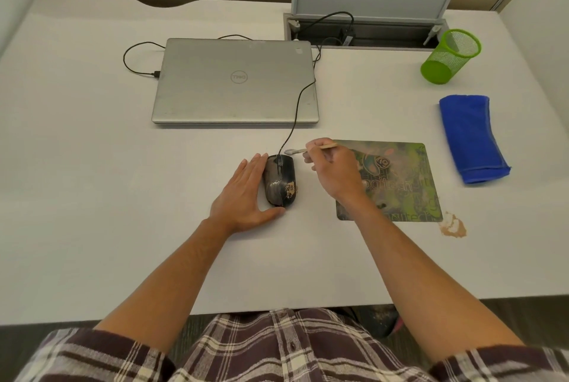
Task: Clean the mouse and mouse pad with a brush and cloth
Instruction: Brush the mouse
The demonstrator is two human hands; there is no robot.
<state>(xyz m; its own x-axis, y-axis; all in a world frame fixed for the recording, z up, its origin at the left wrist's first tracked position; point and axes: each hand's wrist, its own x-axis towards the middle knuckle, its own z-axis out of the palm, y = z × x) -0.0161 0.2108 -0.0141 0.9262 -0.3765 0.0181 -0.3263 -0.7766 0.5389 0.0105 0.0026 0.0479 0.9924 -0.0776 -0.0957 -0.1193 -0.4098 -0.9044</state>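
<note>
On the white tabletop [92, 166], near the middle, the left hand [243, 197] lies flat and open against the left side of the black mouse [280, 180], thumb touching its near end. The right hand [334, 169] pinches a thin brush [311, 149], its bristles just above the mouse's far end. The mouse pad [400, 184] lies right of the mouse, and the folded blue cloth [471, 138] lies near the right edge.

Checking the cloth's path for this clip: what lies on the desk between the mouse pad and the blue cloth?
Nothing: the head view shows bare white desk between the mouse pad and the folded blue cloth.
</note>
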